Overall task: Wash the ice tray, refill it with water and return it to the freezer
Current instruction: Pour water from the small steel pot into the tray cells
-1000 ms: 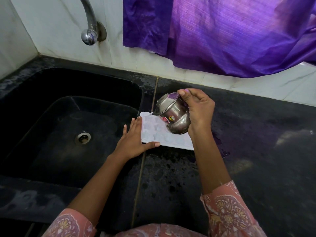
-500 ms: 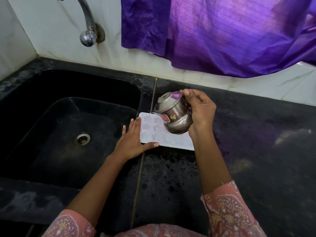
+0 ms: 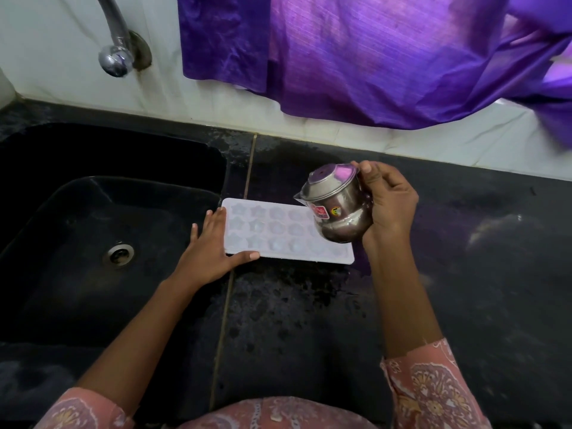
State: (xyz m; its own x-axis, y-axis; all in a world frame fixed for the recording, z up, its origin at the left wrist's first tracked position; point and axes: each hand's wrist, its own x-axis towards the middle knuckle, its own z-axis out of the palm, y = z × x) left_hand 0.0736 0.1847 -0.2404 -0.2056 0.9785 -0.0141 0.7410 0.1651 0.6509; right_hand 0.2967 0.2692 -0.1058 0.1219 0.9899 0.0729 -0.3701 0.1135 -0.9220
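A white ice tray [image 3: 280,236] with star-shaped cells lies flat on the black counter [image 3: 309,320], just right of the sink. My left hand [image 3: 210,252] rests with straight fingers against the tray's left end, thumb along its near edge. My right hand [image 3: 388,205] grips a small round steel pot [image 3: 335,205], tilted with its mouth toward the left, above the tray's right part. The pot hides the tray's far right cells. No stream of water is visible.
A black sink [image 3: 93,243] with a metal drain [image 3: 119,254] fills the left side. A chrome tap [image 3: 116,54] comes out of the white wall above it. Purple cloth [image 3: 356,57] hangs over the wall behind the counter. The counter's surface is wet.
My right hand with the pot has shifted to the right over the tray, uncovering more cells. My left hand has stayed at the tray's left end.
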